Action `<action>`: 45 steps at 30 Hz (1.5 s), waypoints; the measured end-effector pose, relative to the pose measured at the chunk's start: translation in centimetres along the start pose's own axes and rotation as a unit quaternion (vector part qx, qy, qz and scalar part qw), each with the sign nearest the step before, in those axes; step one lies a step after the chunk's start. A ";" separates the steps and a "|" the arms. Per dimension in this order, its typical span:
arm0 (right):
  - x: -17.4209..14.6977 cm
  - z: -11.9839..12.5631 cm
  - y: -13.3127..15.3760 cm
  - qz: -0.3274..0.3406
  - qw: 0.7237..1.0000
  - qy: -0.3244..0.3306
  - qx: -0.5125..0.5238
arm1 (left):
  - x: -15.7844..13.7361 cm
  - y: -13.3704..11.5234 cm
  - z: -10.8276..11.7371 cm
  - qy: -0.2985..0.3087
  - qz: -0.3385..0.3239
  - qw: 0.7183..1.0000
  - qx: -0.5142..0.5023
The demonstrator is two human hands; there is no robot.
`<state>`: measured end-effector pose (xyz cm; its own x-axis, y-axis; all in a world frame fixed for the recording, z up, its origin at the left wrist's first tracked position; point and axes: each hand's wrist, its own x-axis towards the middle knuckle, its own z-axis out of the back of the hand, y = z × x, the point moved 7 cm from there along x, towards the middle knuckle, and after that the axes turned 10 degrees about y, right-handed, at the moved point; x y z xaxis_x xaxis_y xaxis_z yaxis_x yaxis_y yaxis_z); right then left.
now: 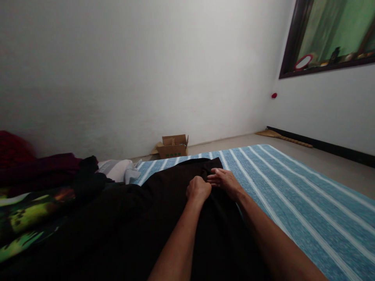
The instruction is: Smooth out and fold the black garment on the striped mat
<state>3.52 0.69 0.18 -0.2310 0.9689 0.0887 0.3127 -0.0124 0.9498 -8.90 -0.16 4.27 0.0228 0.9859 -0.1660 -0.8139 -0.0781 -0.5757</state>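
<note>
A black garment (172,195) is spread over the bed, its far edge lying near the bed's far side. Closed in a fist, my left hand (199,188) grips the cloth near that edge. Beside it, almost touching, my right hand (225,182) has its fingers bent toward the left hand and pinches a bunched fold of the same garment. The fingertips of both hands are partly hidden by the cloth and each other. Whether the garment is trousers or a top I cannot tell.
Under the garment lies a blue and white striped sheet (293,195). Piled clothes (52,171) are at the left, with a pale bundle (117,169) next to them. An open cardboard box (172,147) stands by the wall; a broom (281,136) lies on the floor at the right.
</note>
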 end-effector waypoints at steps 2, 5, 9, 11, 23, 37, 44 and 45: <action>0.1 0.6 0.3 0.022 0.999 -0.025 -0.013 | 0.5 1.3 0.8 -0.003 0.001 0.999 -0.054; 0.4 1.6 0.5 0.059 0.994 -0.066 -0.056 | 0.7 2.6 1.6 -0.001 0.000 0.990 -0.144; 0.7 2.5 0.6 0.111 0.976 -0.105 -0.154 | 0.1 3.2 2.0 0.007 -0.004 0.971 -0.238; 0.6 2.6 0.9 0.134 0.960 -0.114 -0.219 | -0.1 3.2 2.1 0.006 -0.006 0.965 -0.264; 0.4 -2.1 -0.3 0.106 0.798 0.046 -0.591 | -0.5 3.1 1.9 -0.004 -0.058 0.955 -0.291; 1.8 -2.7 -1.2 0.060 0.703 0.104 -0.701 | 0.5 4.3 0.2 0.006 -0.079 0.965 -0.251; 2.4 -2.2 -1.5 0.042 0.705 0.110 -0.699 | 0.7 4.0 -0.1 0.013 -0.091 0.969 -0.230; 2.5 -2.1 -1.6 0.040 0.708 0.112 -0.697 | 0.7 4.0 -0.1 0.012 -0.093 0.969 -0.228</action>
<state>0.47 2.65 -0.49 -0.4519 0.8903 0.0556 -0.8432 -0.4467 0.2992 -12.07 0.17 1.78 0.1623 0.9859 -0.0418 -0.4533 0.0369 -0.8906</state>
